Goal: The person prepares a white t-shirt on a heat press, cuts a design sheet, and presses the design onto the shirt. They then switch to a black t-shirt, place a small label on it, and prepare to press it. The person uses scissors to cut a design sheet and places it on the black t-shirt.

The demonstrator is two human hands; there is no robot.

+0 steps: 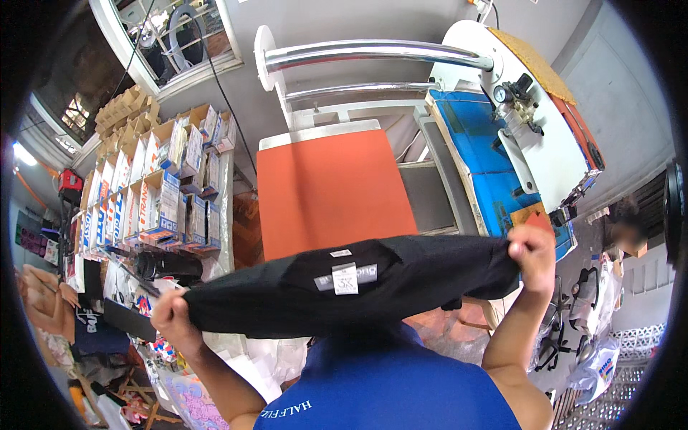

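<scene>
A black T-shirt is stretched sideways in front of my chest, its neck opening and white label toward the middle. My left hand is closed on one end of it, fingers curled over the cloth. At the other end, my right hand pinches the cloth between thumb and fingers. Just beyond the shirt lies the flat orange pad of a heat press; the shirt overlaps the pad's near edge in view. Whether the cloth touches the pad I cannot tell.
Chrome rails cross the back of the press. Its white head, with gauge and valves, stands at the right over a blue pad. Cardboard boxes fill a table at the left. Another person's arm shows at far left.
</scene>
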